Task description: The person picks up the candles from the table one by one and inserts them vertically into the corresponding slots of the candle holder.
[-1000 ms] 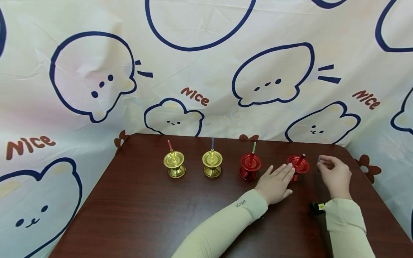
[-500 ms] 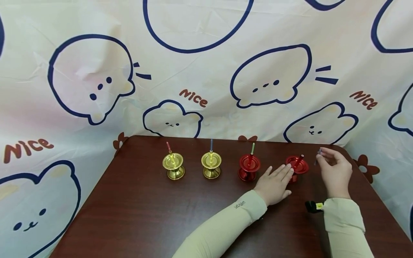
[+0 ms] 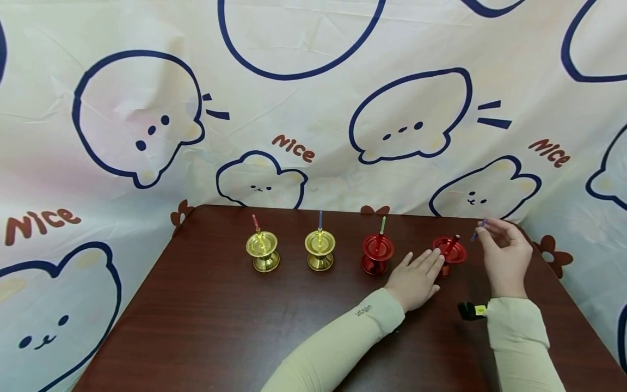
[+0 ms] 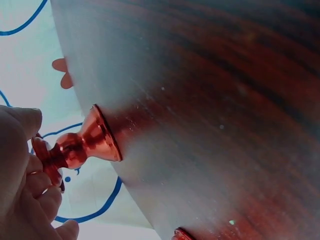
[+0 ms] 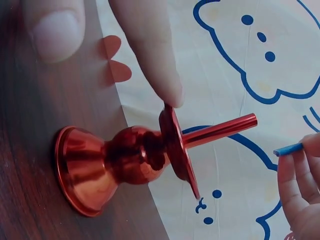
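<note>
Fingertips of my left hand, held fairly straight, rest on the dish edge of the rightmost red candle holder. In the right wrist view, one finger touches that holder's rim while the thumb stays apart from it; a bare red tube rises from the dish. My right hand pinches a small blue candle between thumb and fingers. Held aslant, the candle is to the right of the tube and apart from it. In the left wrist view, the holder's base stands on the table; its tube is hidden.
Left of the hands stand another red holder with a green candle, a gold holder with a blue candle, and a gold holder with a red candle. The dark wooden table meets a printed cloth behind.
My right hand has risen slightly and moved left toward the red tube, turning the blue candle so more of it shows. The left hand stays on the holder.
</note>
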A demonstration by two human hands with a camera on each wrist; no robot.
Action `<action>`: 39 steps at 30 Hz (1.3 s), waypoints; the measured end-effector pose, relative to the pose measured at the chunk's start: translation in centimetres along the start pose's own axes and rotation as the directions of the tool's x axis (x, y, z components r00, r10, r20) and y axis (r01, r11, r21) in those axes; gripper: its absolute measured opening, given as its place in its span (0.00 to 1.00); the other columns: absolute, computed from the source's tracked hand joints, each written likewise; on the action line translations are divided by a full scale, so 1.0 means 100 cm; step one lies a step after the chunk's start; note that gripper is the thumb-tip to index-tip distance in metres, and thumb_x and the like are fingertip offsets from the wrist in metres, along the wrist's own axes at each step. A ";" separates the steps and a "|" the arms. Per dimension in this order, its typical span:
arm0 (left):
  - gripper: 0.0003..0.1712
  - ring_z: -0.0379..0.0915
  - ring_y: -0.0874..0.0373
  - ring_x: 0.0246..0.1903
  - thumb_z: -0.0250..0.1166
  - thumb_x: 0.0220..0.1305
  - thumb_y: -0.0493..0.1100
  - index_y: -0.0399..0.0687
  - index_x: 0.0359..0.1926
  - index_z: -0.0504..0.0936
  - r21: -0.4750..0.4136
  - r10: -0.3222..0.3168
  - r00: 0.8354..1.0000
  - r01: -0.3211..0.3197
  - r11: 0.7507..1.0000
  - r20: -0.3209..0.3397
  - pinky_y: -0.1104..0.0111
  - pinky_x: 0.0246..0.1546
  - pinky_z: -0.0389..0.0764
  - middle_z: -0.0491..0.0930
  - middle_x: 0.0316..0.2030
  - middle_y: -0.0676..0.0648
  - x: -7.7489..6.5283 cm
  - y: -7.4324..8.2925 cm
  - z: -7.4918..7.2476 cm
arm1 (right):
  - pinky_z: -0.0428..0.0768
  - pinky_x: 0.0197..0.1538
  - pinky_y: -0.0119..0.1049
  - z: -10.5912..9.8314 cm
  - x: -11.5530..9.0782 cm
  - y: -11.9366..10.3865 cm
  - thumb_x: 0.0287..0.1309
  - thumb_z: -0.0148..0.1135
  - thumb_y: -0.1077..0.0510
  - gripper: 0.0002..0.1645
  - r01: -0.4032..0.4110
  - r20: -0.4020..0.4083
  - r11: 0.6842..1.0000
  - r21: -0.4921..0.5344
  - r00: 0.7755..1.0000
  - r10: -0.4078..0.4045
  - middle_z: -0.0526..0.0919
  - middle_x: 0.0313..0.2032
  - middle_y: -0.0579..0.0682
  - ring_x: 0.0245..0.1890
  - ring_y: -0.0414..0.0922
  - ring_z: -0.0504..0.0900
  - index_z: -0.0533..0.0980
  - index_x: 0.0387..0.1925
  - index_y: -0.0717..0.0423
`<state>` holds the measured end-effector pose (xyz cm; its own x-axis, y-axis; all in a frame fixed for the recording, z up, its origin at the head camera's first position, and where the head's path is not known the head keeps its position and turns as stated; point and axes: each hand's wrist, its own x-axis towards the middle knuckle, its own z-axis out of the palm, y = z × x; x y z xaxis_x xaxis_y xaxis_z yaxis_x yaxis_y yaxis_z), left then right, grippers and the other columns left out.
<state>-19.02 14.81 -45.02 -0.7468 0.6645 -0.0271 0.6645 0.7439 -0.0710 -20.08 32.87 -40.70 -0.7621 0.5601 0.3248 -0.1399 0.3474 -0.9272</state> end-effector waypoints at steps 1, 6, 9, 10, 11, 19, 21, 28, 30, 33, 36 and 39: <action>0.40 0.34 0.66 0.78 0.45 0.78 0.64 0.63 0.82 0.43 0.000 0.001 1.000 -0.001 1.000 0.001 0.66 0.76 0.46 0.38 0.80 0.61 0.000 0.000 0.000 | 0.76 0.43 0.16 0.000 0.000 0.000 0.64 0.69 0.60 0.17 0.005 0.001 1.000 0.004 1.000 -0.005 0.85 0.40 0.35 0.41 0.31 0.82 0.84 0.54 0.52; 0.39 0.34 0.66 0.78 0.45 0.79 0.63 0.63 0.82 0.44 -0.015 0.008 1.000 -0.008 1.000 0.007 0.65 0.77 0.46 0.38 0.80 0.60 0.001 -0.001 -0.001 | 0.77 0.44 0.16 0.003 -0.001 -0.003 0.64 0.69 0.58 0.18 0.040 0.010 0.999 -0.017 0.999 -0.040 0.85 0.42 0.36 0.42 0.32 0.82 0.83 0.56 0.53; 0.39 0.33 0.66 0.78 0.46 0.79 0.62 0.62 0.82 0.43 -0.027 0.009 1.000 -0.009 1.000 0.012 0.65 0.77 0.45 0.38 0.81 0.60 0.001 -0.001 -0.001 | 0.77 0.45 0.16 0.004 -0.002 -0.004 0.65 0.68 0.57 0.19 0.058 0.019 0.998 -0.024 0.998 -0.057 0.85 0.43 0.37 0.43 0.33 0.82 0.82 0.57 0.54; 0.39 0.33 0.66 0.78 0.46 0.79 0.62 0.62 0.82 0.43 -0.030 0.010 1.000 -0.009 0.999 0.015 0.66 0.77 0.44 0.38 0.81 0.60 0.001 -0.001 -0.001 | 0.77 0.46 0.16 0.005 -0.002 -0.004 0.65 0.68 0.57 0.20 0.062 0.021 0.998 -0.024 0.998 -0.062 0.85 0.43 0.37 0.43 0.33 0.82 0.82 0.57 0.54; 0.39 0.32 0.66 0.78 0.46 0.79 0.62 0.62 0.82 0.43 -0.033 0.010 1.000 -0.010 0.999 0.016 0.66 0.77 0.44 0.38 0.81 0.60 0.001 -0.001 -0.001 | 0.77 0.46 0.16 0.005 -0.002 -0.004 0.65 0.68 0.57 0.19 0.067 0.022 0.997 -0.024 0.998 -0.066 0.85 0.43 0.37 0.43 0.33 0.82 0.82 0.57 0.54; 0.39 0.33 0.66 0.78 0.46 0.79 0.62 0.61 0.82 0.44 -0.029 0.013 1.000 -0.013 1.000 0.007 0.65 0.76 0.47 0.38 0.81 0.59 0.002 0.000 0.001 | 0.77 0.42 0.17 0.007 -0.002 -0.002 0.64 0.69 0.60 0.18 0.117 0.033 0.993 -0.018 0.993 -0.117 0.85 0.41 0.35 0.40 0.32 0.82 0.83 0.55 0.55; 0.39 0.33 0.65 0.78 0.46 0.79 0.62 0.61 0.82 0.44 -0.024 0.014 1.000 -0.014 1.000 0.003 0.65 0.76 0.47 0.39 0.81 0.59 0.002 -0.001 0.001 | 0.77 0.41 0.16 0.008 -0.001 -0.002 0.64 0.69 0.60 0.17 0.121 0.040 0.993 -0.013 0.992 -0.120 0.85 0.40 0.35 0.39 0.32 0.82 0.83 0.54 0.55; 0.39 0.34 0.65 0.78 0.46 0.79 0.62 0.61 0.82 0.44 -0.025 0.012 1.000 -0.011 1.000 0.008 0.65 0.77 0.46 0.39 0.81 0.59 0.000 -0.001 -0.001 | 0.78 0.42 0.16 0.011 0.001 -0.002 0.63 0.69 0.63 0.18 0.133 0.065 0.991 -0.010 0.989 -0.132 0.84 0.39 0.35 0.39 0.31 0.83 0.83 0.54 0.60; 0.38 0.35 0.65 0.78 0.45 0.79 0.62 0.61 0.82 0.45 -0.022 0.011 1.000 -0.011 1.000 0.003 0.65 0.77 0.46 0.39 0.81 0.59 0.000 -0.001 -0.001 | 0.77 0.42 0.16 0.012 0.002 -0.002 0.62 0.69 0.64 0.18 0.143 0.070 0.989 -0.021 0.987 -0.141 0.84 0.39 0.34 0.38 0.30 0.82 0.82 0.54 0.61; 0.38 0.35 0.65 0.78 0.46 0.79 0.62 0.61 0.82 0.45 -0.019 0.007 1.000 -0.007 1.000 -0.001 0.65 0.77 0.45 0.39 0.81 0.59 0.000 -0.001 -0.001 | 0.77 0.42 0.16 0.012 0.002 -0.001 0.62 0.69 0.63 0.18 0.141 0.080 0.989 -0.033 0.987 -0.138 0.84 0.39 0.34 0.38 0.30 0.82 0.82 0.54 0.62; 0.38 0.35 0.66 0.78 0.45 0.79 0.62 0.62 0.82 0.45 -0.017 0.004 1.000 -0.004 1.000 0.000 0.66 0.76 0.45 0.39 0.80 0.60 0.000 -0.001 -0.001 | 0.77 0.41 0.16 0.013 0.002 -0.001 0.62 0.70 0.62 0.18 0.123 0.085 0.991 -0.047 0.989 -0.119 0.84 0.39 0.34 0.38 0.30 0.82 0.82 0.53 0.61; 0.38 0.35 0.66 0.78 0.46 0.79 0.62 0.62 0.82 0.45 -0.015 0.005 1.000 -0.005 1.000 0.001 0.65 0.76 0.46 0.39 0.80 0.60 0.000 -0.001 -0.001 | 0.77 0.41 0.15 0.012 0.001 0.000 0.63 0.70 0.61 0.18 0.111 0.095 0.991 -0.074 0.990 -0.104 0.84 0.39 0.34 0.39 0.30 0.82 0.82 0.54 0.60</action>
<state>-19.08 14.75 -44.89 -0.7438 0.6678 -0.0283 0.6682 0.7418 -0.0561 -20.97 32.01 -40.85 -0.7998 0.4473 0.4003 -0.1763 0.4625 -0.8689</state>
